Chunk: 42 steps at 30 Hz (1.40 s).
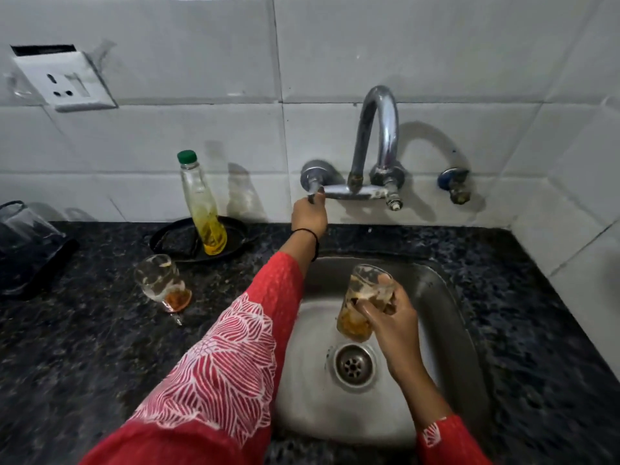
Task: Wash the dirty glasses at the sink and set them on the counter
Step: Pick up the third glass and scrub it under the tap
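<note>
The left hand point(308, 214) grips the tap handle point(313, 191) at frame centre; the right hand point(391, 318) holds a dirty glass point(360, 298) over the sink point(446, 297); no water shows; next, turn it on and rinse.

red sleeves point(235, 347) patterned with white line-drawn petals are seen. the counter point(100, 347) is speckled black and grey. white tiles point(436, 45) are shown behind a silver tap point(379, 135). a green cap point(187, 156) is carried by a clear bottle point(204, 209) tinted yellow below. orange-brown residue is held in both clear glasses point(164, 281). the sink point(446, 297) is dull steel grey.
</note>
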Each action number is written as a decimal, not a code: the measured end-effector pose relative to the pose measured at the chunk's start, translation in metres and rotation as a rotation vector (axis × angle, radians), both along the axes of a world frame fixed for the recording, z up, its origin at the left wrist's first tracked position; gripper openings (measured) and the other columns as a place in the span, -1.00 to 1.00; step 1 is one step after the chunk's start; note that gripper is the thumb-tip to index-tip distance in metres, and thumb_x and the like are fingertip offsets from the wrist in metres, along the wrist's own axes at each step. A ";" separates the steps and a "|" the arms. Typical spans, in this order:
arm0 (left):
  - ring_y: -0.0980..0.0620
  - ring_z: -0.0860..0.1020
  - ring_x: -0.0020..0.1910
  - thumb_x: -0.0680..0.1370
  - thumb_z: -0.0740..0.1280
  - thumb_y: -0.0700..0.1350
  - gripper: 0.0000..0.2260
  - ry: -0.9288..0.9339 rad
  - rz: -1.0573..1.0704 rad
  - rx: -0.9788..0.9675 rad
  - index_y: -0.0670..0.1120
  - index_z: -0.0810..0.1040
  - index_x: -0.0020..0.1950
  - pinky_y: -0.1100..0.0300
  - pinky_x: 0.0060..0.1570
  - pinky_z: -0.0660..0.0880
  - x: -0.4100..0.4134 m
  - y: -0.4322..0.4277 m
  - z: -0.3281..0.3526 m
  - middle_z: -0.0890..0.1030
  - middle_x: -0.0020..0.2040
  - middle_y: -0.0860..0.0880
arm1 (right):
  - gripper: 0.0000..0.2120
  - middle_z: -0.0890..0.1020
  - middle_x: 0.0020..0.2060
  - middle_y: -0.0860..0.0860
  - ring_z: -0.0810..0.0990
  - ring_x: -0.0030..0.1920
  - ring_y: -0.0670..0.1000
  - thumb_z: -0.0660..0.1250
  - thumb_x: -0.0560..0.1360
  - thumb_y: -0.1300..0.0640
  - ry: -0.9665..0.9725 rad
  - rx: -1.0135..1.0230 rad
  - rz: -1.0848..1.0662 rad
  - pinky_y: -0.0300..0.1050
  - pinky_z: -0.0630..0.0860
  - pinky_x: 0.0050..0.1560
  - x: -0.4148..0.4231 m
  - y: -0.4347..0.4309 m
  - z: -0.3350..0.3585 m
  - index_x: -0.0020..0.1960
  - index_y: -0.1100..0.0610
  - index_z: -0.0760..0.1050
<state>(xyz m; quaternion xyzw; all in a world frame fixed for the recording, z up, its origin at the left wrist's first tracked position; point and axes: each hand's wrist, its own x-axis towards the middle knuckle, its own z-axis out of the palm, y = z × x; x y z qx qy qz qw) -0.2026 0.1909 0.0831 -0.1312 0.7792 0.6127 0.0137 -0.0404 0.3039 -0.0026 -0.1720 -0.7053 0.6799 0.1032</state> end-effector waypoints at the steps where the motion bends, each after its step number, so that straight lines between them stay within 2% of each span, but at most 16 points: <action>1: -0.21 0.52 -0.17 0.63 0.12 0.03 -0.56 -0.022 0.056 0.130 -0.36 0.52 0.06 0.07 -0.19 0.39 -0.003 -0.001 -0.001 0.58 -0.06 -0.33 | -0.46 0.65 0.07 -0.04 0.61 0.03 -0.16 0.46 0.37 0.27 -0.008 0.001 0.007 -0.38 0.51 -0.13 0.000 -0.001 0.000 0.31 0.02 0.46; 4: -0.06 0.43 -0.29 0.64 0.11 0.04 -0.67 -0.101 0.153 0.694 -0.20 0.40 -0.12 0.09 -0.23 0.48 0.001 -0.006 -0.005 0.43 -0.24 -0.15 | -0.48 0.64 0.01 -0.13 0.61 -0.01 -0.21 0.46 0.37 0.29 -0.028 0.010 0.038 -0.41 0.52 -0.16 0.002 -0.002 0.000 0.28 0.01 0.46; 6: -0.11 0.50 -0.12 0.63 0.10 0.08 -0.66 -0.119 0.080 0.829 -0.19 0.41 -0.05 0.06 -0.07 0.50 0.012 -0.007 -0.014 0.49 -0.12 -0.15 | -0.51 0.63 -0.04 -0.16 0.62 -0.07 -0.25 0.45 0.37 0.32 -0.018 0.031 0.040 -0.42 0.52 -0.17 0.004 -0.003 0.000 0.23 0.00 0.48; 8: -0.21 0.47 0.25 0.62 0.05 0.14 -0.51 -0.217 -0.025 0.802 -0.22 0.37 0.31 -0.02 0.24 0.40 0.034 -0.007 -0.039 0.51 0.21 -0.21 | -0.52 0.64 -0.01 -0.12 0.63 -0.02 -0.19 0.45 0.37 0.34 -0.012 0.028 0.023 -0.39 0.54 -0.12 0.006 -0.006 0.001 0.22 0.02 0.47; 10: -0.20 0.47 0.29 0.60 -0.02 0.23 -0.40 -0.384 -0.106 0.727 -0.18 0.26 0.46 -0.05 0.28 0.38 0.062 -0.005 -0.072 0.50 0.29 -0.22 | -0.44 0.62 0.11 -0.05 0.61 0.10 -0.10 0.46 0.38 0.32 -0.012 0.025 0.020 -0.27 0.56 0.04 0.006 -0.009 0.000 0.31 0.03 0.42; 12: -0.18 0.53 0.21 0.57 -0.07 0.31 -0.33 -0.572 -0.218 0.697 -0.16 0.41 0.39 -0.05 0.23 0.42 0.090 -0.005 -0.102 0.58 0.21 -0.20 | -0.35 0.57 0.19 -0.04 0.60 0.14 -0.09 0.44 0.40 0.30 -0.006 0.011 0.039 -0.16 0.56 0.12 0.007 -0.011 0.000 0.40 -0.02 0.33; 14: -0.14 0.59 0.14 0.54 -0.08 0.36 -0.32 -0.686 -0.351 0.717 -0.08 0.57 0.23 -0.11 0.25 0.41 0.110 -0.007 -0.118 0.65 0.11 -0.15 | -0.40 0.58 0.17 -0.08 0.61 0.08 -0.16 0.42 0.43 0.28 -0.002 0.042 0.044 -0.23 0.57 0.05 0.007 -0.012 0.002 0.38 -0.05 0.33; 18: -0.05 0.67 -0.09 0.59 0.11 0.15 -0.57 -0.652 -0.355 0.869 -0.11 0.57 0.21 0.00 -0.21 0.62 0.125 -0.003 -0.120 0.69 -0.02 -0.12 | -0.63 0.58 -0.06 -0.18 0.55 -0.13 -0.42 0.40 0.44 0.25 0.006 0.151 0.040 -0.47 0.48 -0.20 0.007 -0.010 0.009 0.19 0.03 0.42; 21: -0.03 0.67 -0.18 0.60 0.10 0.08 -0.62 -0.631 -0.281 0.924 -0.12 0.56 0.19 0.11 -0.33 0.60 0.123 0.006 -0.119 0.68 -0.06 -0.12 | -0.77 0.60 -0.13 -0.16 0.58 -0.16 -0.29 0.40 0.46 0.19 -0.023 0.262 0.086 -0.48 0.44 -0.28 0.006 -0.005 0.012 0.05 0.04 0.44; 23: -0.01 0.63 -0.15 0.59 0.08 0.07 -0.63 -0.637 -0.242 0.936 -0.09 0.56 0.17 0.13 -0.27 0.57 0.121 0.011 -0.123 0.67 -0.06 -0.09 | -0.85 0.62 -0.01 -0.12 0.59 0.02 -0.15 0.40 0.47 0.16 -0.046 0.383 0.133 -0.51 0.40 -0.19 0.006 -0.002 0.011 -0.03 0.02 0.45; 26: -0.04 0.56 0.04 0.57 0.12 0.11 -0.61 -0.652 -0.194 0.911 -0.06 0.54 0.24 0.08 -0.09 0.51 0.116 0.016 -0.135 0.64 0.04 -0.08 | -0.93 0.49 0.27 -0.04 0.37 0.37 -0.04 0.39 0.47 0.18 -0.011 0.737 0.201 -0.31 0.28 0.24 0.003 0.007 0.012 -0.07 0.06 0.53; 31: -0.06 0.54 -0.02 0.52 0.15 0.19 -0.55 -0.620 -0.176 0.908 -0.09 0.53 0.21 0.10 -0.09 0.45 0.100 0.015 -0.144 0.58 0.05 -0.13 | -0.87 0.69 -0.06 0.01 0.63 0.00 0.07 0.36 0.47 0.05 -0.055 1.058 0.406 -0.02 0.55 -0.01 -0.015 0.016 0.023 0.01 -0.01 0.58; 33: -0.06 0.54 -0.10 0.54 0.13 0.17 -0.58 -0.542 -0.176 0.946 -0.13 0.55 0.09 0.11 -0.13 0.43 0.094 0.013 -0.149 0.60 -0.01 -0.16 | -0.86 0.71 -0.05 0.00 0.66 -0.02 0.05 0.36 0.48 0.07 -0.114 0.920 0.332 0.00 0.58 0.01 -0.027 0.018 0.020 0.02 -0.01 0.62; 36: 0.03 0.57 -0.30 0.59 0.11 0.17 -0.58 -0.475 -0.166 0.952 -0.10 0.62 -0.04 0.20 -0.31 0.46 0.092 0.013 -0.162 0.66 -0.22 -0.08 | -0.91 0.71 -0.17 0.10 0.67 -0.15 0.07 0.37 0.45 0.18 -0.287 0.302 0.173 -0.08 0.62 -0.08 -0.036 0.007 0.013 -0.08 0.10 0.65; 39: 0.05 0.54 -0.39 0.60 0.04 0.18 -0.47 -0.550 -0.233 0.846 -0.10 0.67 -0.20 0.20 -0.34 0.40 0.085 0.008 -0.173 0.65 -0.34 -0.05 | -0.85 0.67 -0.20 0.05 0.61 -0.16 -0.08 0.33 0.38 0.16 -0.250 0.364 0.357 -0.16 0.56 -0.09 -0.029 -0.009 -0.008 -0.10 0.20 0.60; 42: 0.06 0.48 -0.54 0.60 0.08 0.12 -0.59 -0.717 -0.382 0.507 -0.09 0.51 -0.27 0.30 -0.49 0.40 0.070 0.001 -0.158 0.53 -0.52 -0.02 | -0.88 0.63 -0.15 -0.09 0.58 -0.11 -0.31 0.26 0.49 0.33 -0.248 0.522 0.664 -0.40 0.48 -0.05 -0.026 -0.003 -0.026 -0.08 0.18 0.54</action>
